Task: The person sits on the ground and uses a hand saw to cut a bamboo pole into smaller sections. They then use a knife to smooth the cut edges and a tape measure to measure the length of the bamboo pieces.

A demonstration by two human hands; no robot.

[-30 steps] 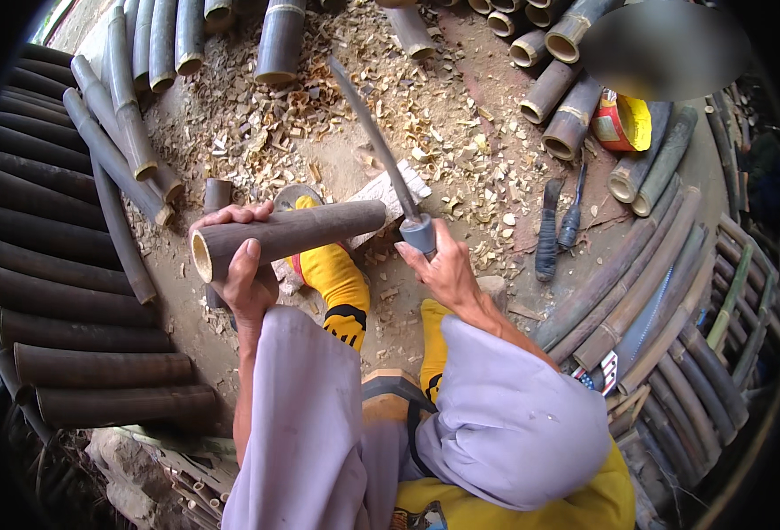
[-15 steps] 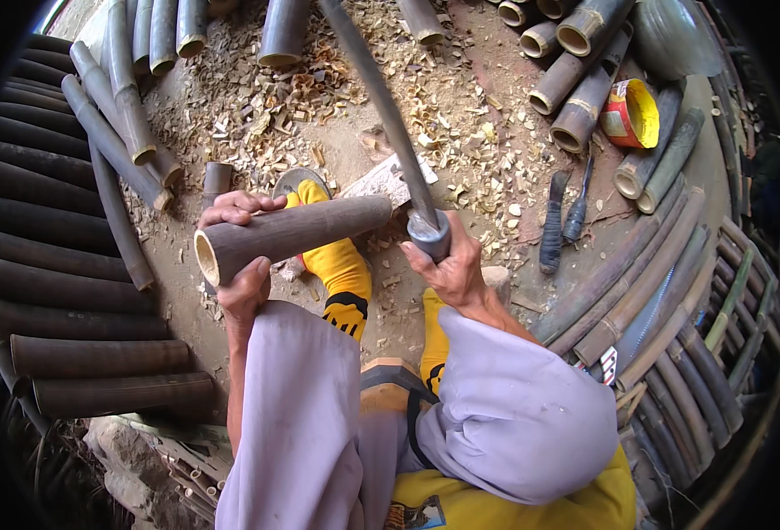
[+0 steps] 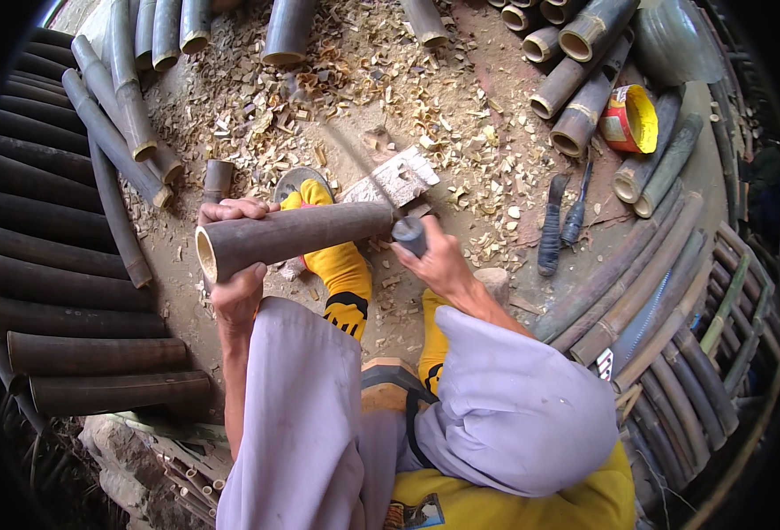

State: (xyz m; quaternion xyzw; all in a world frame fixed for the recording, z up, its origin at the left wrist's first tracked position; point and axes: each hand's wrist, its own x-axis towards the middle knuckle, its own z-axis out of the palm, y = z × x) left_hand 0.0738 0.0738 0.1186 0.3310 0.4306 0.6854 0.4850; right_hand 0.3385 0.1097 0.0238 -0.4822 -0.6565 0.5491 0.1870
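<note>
Brown bamboo makes up the tube (image 3: 297,235) lying crosswise before the person, its hollow end to the left and its other end just near of a pale wooden block (image 3: 399,177); whether the two touch, I cannot tell. The left hand (image 3: 238,291) is clamped round the tube's left part, fingers over the far side, thumb on the near side. The right hand (image 3: 443,262) has its fingers wrapped tightly about the grey handle (image 3: 409,235) of a long knife (image 3: 371,181), whose blurred blade slants far and left past the tube's right end. Wood chips (image 3: 461,141) litter the ground beyond.

The step in hand looks to be trimming that right end, though contact with the blade is unclear. A further stroke would call for a firm left grip, a steady blade angle, and the edge kept clear of the yellow-socked foot (image 3: 337,269).
</note>
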